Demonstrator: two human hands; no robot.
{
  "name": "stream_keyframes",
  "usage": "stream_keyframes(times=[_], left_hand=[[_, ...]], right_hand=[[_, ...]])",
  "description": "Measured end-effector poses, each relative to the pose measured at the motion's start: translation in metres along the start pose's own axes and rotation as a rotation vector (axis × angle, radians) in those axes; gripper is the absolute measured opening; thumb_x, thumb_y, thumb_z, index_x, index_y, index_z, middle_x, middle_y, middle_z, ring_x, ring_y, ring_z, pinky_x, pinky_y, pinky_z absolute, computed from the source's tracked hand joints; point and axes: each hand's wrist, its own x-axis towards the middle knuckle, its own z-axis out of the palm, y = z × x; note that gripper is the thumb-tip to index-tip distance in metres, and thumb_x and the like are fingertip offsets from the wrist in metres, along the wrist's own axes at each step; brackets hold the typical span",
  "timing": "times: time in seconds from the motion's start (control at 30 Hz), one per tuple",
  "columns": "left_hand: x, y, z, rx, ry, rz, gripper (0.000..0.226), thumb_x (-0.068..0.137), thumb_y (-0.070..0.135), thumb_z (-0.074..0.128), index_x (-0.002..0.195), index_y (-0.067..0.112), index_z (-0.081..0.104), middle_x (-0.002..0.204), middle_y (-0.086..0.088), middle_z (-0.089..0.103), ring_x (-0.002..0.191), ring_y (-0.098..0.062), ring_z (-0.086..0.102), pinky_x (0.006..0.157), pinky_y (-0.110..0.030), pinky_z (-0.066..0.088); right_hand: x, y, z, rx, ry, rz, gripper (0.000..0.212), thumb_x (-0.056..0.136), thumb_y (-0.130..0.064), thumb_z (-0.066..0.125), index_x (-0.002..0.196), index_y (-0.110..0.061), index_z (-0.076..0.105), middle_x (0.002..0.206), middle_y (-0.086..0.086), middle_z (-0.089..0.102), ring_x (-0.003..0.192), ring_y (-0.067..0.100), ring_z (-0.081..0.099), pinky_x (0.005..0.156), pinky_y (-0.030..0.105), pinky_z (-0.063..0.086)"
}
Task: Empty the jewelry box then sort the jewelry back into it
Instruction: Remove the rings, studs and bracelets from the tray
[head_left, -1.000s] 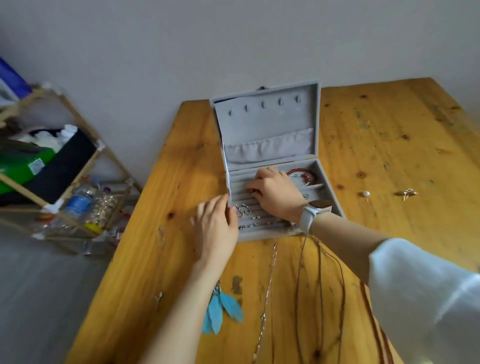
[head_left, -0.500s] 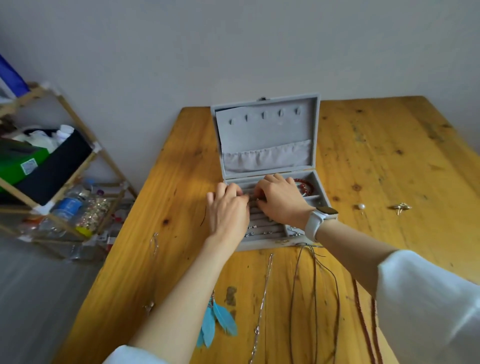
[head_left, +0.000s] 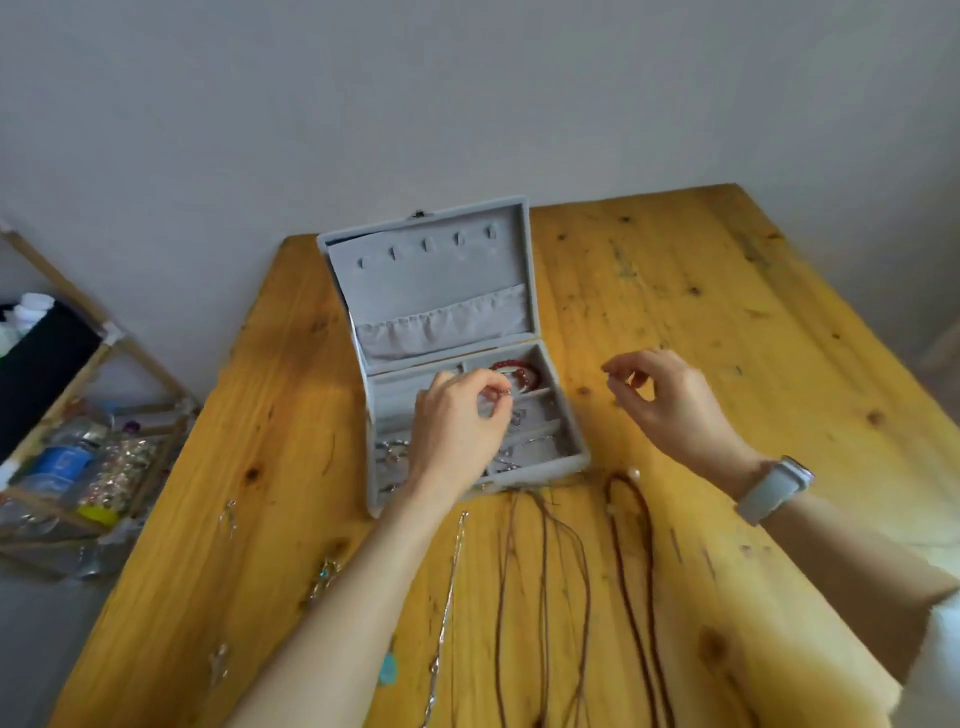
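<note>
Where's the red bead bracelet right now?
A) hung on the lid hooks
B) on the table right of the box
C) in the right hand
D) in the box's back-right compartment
D: the red bead bracelet lies coiled in the back-right compartment of the open grey jewelry box, just beyond the left hand. The right hand is off to the right of the box above the table, without it.

A grey jewelry box (head_left: 524, 322) stands open at the table's twelve o'clock, lid upright. A red bracelet (head_left: 519, 375) lies in its one-o'clock compartment; necklaces (head_left: 545, 571) trail at six o'clock.
</note>
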Motion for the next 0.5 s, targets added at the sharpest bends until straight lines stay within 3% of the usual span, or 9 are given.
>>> stream_keyframes(times=[0.13, 0.27, 0.37, 0.5], left_hand=[[-0.001, 0.055, 0.049, -0.140, -0.114, 0.067, 0.013, 0.083, 0.013, 0.061, 0.094, 0.015, 0.067, 0.083, 0.005, 0.065, 0.086, -0.018, 0.058, 0.082, -0.035, 0.046], [0.008, 0.094, 0.101, -0.062, -0.243, 0.158, 0.014, 0.087, 0.021, 0.056, 0.098, 0.020, 0.065, 0.094, 0.002, 0.067, 0.094, -0.019, 0.055, 0.085, -0.034, 0.041], [0.017, 0.116, 0.135, 0.076, -0.297, 0.255, 0.014, 0.090, 0.024, 0.053, 0.099, 0.022, 0.063, 0.100, 0.003, 0.068, 0.102, -0.019, 0.049, 0.085, -0.033, 0.030], [0.028, 0.129, 0.166, 0.234, -0.314, 0.314, 0.017, 0.091, 0.024, 0.050, 0.102, 0.023, 0.062, 0.112, 0.006, 0.062, 0.108, -0.018, 0.044, 0.085, -0.032, 0.026]], right_hand=[[-0.023, 0.057, -0.043, -0.079, 0.065, 0.188, 0.015, 0.084, -0.003, 0.059, 0.097, -0.005, 0.067, 0.084, 0.007, 0.062, 0.076, 0.018, 0.050, 0.069, 0.018, 0.029], [-0.036, 0.103, -0.067, -0.093, 0.066, 0.336, 0.012, 0.085, -0.006, 0.059, 0.096, -0.004, 0.065, 0.088, 0.009, 0.063, 0.082, 0.024, 0.054, 0.070, 0.019, 0.030], [-0.038, 0.125, -0.073, -0.116, 0.063, 0.320, 0.007, 0.085, -0.008, 0.060, 0.090, -0.008, 0.065, 0.089, 0.008, 0.063, 0.084, 0.021, 0.053, 0.072, 0.019, 0.030], [-0.034, 0.140, -0.074, -0.118, 0.094, 0.259, 0.005, 0.085, -0.011, 0.061, 0.087, -0.010, 0.066, 0.086, 0.005, 0.058, 0.082, 0.016, 0.047, 0.074, 0.023, 0.032]])
